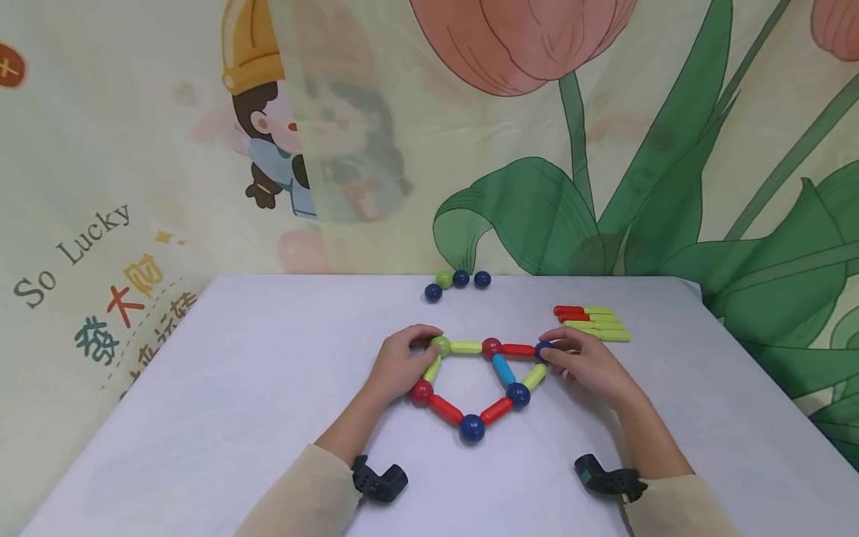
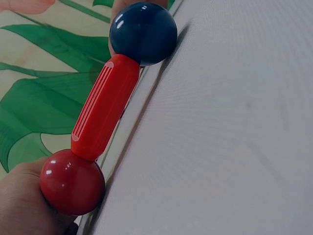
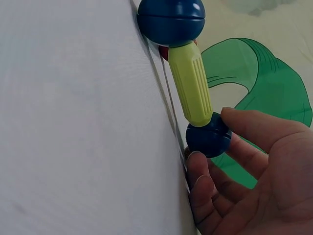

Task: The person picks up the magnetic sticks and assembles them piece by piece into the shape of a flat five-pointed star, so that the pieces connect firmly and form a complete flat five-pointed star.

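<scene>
A closed frame of rods and balls lies on the white table. My left hand [image 1: 401, 363] pinches the green ball [image 1: 440, 345] at its far left corner, close to a red ball [image 1: 421, 393]. At the far right corner, my right hand [image 1: 589, 363] holds a dark blue ball [image 3: 209, 135] between thumb and fingers. A yellow-green rod [image 3: 190, 83] joins that ball to another blue ball [image 1: 518, 395]. From there a light blue rod [image 1: 503, 371] runs to a red ball [image 1: 492, 347]. Red rods [image 1: 446, 409] meet at the nearest blue ball [image 1: 472, 428].
Loose red and yellow-green rods [image 1: 593, 325] lie beyond my right hand. At the table's back edge sit a loose green ball [image 1: 444, 279] and several dark blue balls [image 1: 433, 293]. A printed cloth [image 1: 376, 246] hangs behind the white table [image 1: 268, 418].
</scene>
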The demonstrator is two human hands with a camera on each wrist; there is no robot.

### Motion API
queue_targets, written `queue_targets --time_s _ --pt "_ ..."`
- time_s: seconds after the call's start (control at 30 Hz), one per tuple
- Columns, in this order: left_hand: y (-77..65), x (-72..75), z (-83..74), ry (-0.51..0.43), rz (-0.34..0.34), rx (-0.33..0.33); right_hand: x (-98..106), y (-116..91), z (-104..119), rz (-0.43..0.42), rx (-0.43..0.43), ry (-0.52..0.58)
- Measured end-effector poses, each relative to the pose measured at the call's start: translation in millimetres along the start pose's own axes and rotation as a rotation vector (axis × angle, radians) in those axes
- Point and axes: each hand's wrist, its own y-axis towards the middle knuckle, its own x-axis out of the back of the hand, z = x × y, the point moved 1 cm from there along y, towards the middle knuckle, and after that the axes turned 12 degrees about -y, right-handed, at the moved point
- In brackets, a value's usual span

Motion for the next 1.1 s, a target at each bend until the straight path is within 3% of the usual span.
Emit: queue_targets --time_s 0.33,0.53,0.7,0.83,1.1 --pt "-0.4 0.2 2.8 -0.007 -0.002 0.001 0 0 -1 0.007 0.025 -0.002" --pt "-0.3 -0.7 3.2 -0.002 0.001 -0.004 6 -3 -6 0.080 0.037 -0.032" --pt "0.0 0.5 1.1 0.001 0.004 -0.004 9 -6 -5 0.142 0.094 -0.062" --pt "-0.2 1.3 -0.5 0.005 0.004 0.003 6 -7 2 0.126 0.122 -0.111" --pt "-0.3 1.1 0.7 0.007 0.001 -0.001 3 -6 3 0.105 0.097 -0.134"
